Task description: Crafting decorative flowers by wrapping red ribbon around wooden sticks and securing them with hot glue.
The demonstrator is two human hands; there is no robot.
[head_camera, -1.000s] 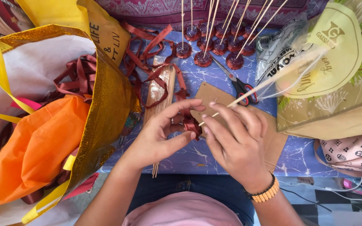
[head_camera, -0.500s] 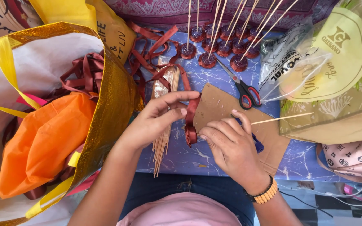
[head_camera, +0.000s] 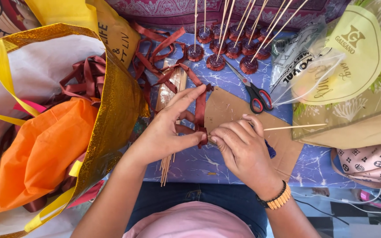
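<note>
Left hand [head_camera: 166, 132] pinches dark red ribbon [head_camera: 200, 108] btwn thumb and fingers – strip runs up over index. Right hand [head_camera: 243, 147] closed on thin wooden stick [head_camera: 294, 127], tip pointing right, over brown card [head_camera: 225, 108]. Ribbon end sits where both hands meet. To wind well, prob. – keep ribbon taut, flat (no twist), stick steady. Finished ribbon roses [head_camera: 217, 61] and scissors [head_camera: 256, 94] lie beyond.

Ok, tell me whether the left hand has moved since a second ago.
Yes. The left hand has spread: its forefinger now stretches up the ribbon toward the scissors, while its thumb pinches the ribbon's lower end beside the right hand.
</note>
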